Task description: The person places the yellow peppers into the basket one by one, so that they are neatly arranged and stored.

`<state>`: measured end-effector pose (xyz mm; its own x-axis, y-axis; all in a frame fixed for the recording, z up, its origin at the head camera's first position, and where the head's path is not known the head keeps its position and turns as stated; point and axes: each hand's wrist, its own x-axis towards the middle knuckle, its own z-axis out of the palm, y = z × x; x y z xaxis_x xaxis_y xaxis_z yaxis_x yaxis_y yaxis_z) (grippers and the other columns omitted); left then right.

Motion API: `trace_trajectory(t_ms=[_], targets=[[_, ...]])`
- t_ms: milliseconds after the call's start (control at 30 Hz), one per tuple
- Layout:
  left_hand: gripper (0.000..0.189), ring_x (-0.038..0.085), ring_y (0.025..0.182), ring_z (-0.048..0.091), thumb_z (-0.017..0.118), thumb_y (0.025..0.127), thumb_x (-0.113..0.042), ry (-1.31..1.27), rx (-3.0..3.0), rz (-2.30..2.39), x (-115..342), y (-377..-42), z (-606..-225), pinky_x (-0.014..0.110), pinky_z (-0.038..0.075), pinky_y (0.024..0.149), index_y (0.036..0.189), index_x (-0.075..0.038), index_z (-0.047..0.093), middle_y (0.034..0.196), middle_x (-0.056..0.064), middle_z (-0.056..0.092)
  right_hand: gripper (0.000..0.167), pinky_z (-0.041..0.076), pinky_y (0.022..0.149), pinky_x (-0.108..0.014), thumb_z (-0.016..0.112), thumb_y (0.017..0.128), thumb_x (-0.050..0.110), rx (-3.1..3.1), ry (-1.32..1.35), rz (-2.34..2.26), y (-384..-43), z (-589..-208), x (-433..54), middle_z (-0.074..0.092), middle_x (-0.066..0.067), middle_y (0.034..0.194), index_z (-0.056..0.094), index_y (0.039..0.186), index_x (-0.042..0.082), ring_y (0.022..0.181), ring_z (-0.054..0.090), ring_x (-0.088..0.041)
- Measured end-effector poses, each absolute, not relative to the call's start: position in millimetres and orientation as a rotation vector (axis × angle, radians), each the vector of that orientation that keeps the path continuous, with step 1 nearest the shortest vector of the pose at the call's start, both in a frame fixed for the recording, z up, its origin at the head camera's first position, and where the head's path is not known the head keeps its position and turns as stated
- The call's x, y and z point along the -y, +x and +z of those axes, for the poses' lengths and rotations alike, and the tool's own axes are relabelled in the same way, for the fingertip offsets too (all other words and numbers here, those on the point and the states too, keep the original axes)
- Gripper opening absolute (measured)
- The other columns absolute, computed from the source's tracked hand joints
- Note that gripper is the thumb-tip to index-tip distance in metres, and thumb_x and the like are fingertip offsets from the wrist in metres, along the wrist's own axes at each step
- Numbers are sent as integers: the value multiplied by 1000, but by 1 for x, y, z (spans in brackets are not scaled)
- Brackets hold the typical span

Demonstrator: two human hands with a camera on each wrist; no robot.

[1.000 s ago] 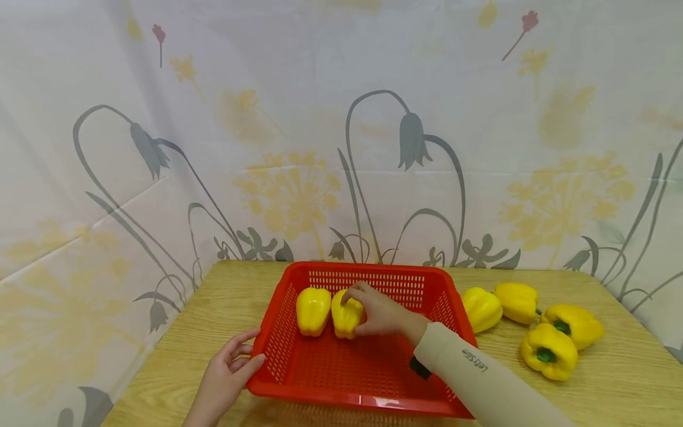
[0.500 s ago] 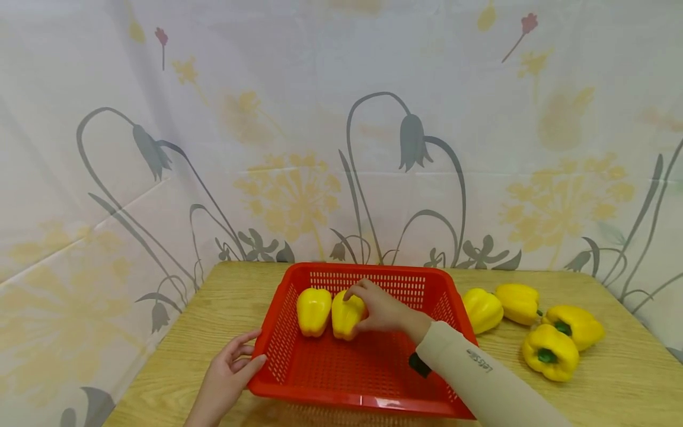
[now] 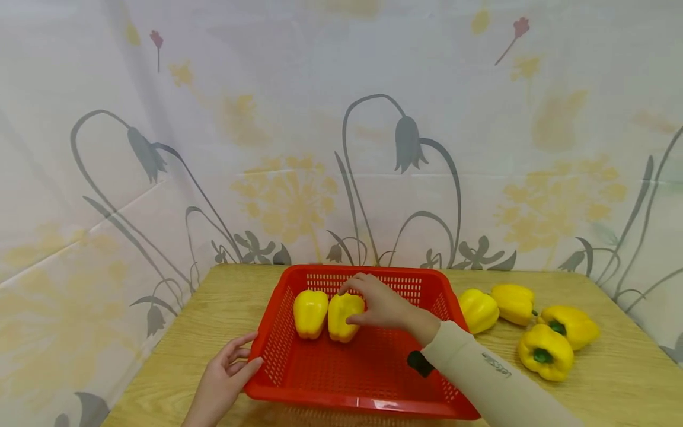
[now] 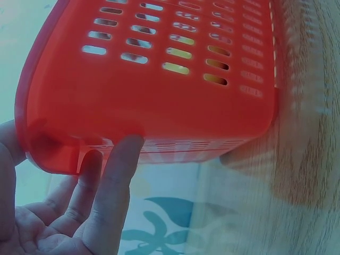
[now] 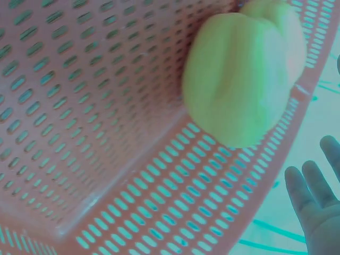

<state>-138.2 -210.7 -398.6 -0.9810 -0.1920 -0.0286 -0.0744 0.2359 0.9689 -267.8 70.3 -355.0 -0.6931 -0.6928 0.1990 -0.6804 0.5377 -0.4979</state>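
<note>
Two yellow bell peppers stand side by side in a red plastic basket (image 3: 341, 370), the left pepper (image 3: 310, 314) and the right pepper (image 3: 340, 326). My right hand (image 3: 381, 307) is over the basket, its fingers spread just beside and above the right pepper. The right wrist view has that hand (image 5: 321, 199) apart from the nearer pepper (image 5: 234, 85), fingers loosely extended around nothing. At the basket's left side, my left hand (image 3: 226, 373) holds the rim, thumb on top and fingers underneath. Those fingers (image 4: 118, 183) touch the basket's outer wall (image 4: 133, 101) in the left wrist view.
Several more yellow bell peppers (image 3: 545, 351) lie on the wooden table (image 3: 624, 385), right of the basket. One pepper (image 3: 478, 311) is close against the basket's right side. A floral cloth (image 3: 320, 148) hangs behind the table. A dark device (image 3: 420, 363) sits under the right wrist.
My right hand's fingers have opened off the right pepper, and the hand has risen slightly. The left hand stays on the rim, and the peppers keep their places.
</note>
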Motion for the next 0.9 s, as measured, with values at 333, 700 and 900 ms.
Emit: trace_trajectory(t_ms=[333, 700, 900], targets=[[47, 24, 83, 64, 67, 86, -9, 264, 2385, -1882, 211, -137, -397, 33, 54, 63, 130, -3, 50, 92, 10, 59, 36, 41, 93, -41, 78, 76, 17, -2755, -1320, -969, -250, -333, -72, 54, 2, 112, 60, 107, 15, 108, 47, -22], [47, 22, 83, 64, 67, 86, -8, 240, 2380, -1881, 210, -136, -396, 31, 54, 63, 130, -3, 50, 92, 10, 58, 33, 42, 91, -39, 78, 77, 15, -2785, -1423, -1064, -235, -319, -81, 56, 4, 107, 62, 105, 14, 104, 51, -21], [47, 21, 82, 64, 67, 86, -6, 231, 2376, -1880, 210, -135, -395, 32, 54, 63, 129, -1, 50, 92, 10, 59, 32, 43, 91, -39, 77, 78, 15, -2803, -1423, -1084, -231, -314, -88, 57, 4, 108, 61, 106, 16, 106, 50, -19]])
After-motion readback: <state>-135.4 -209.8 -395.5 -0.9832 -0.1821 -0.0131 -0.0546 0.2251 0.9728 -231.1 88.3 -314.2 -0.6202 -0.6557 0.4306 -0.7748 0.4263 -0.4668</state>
